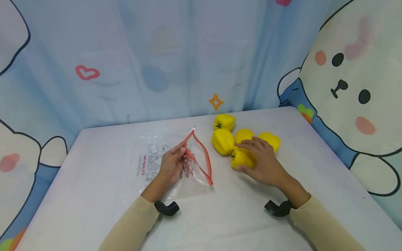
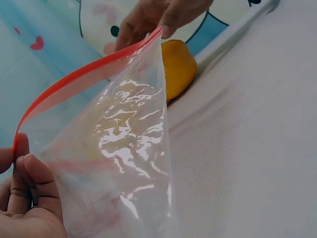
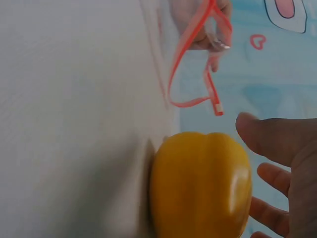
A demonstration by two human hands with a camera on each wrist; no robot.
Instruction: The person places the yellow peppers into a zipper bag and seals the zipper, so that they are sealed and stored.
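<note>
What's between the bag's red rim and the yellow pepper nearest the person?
Just bare white tabletop lies between the red rim and that yellow pepper, as the head view shows.

The right hand hides part of the nearest pepper; whether they touch, I cannot tell. The lettering on the bag (even the red line) is too small to read. The left wrist view crops the left hand; the right wrist view cuts a pepper off below. The head view crops both sleeves.
</note>
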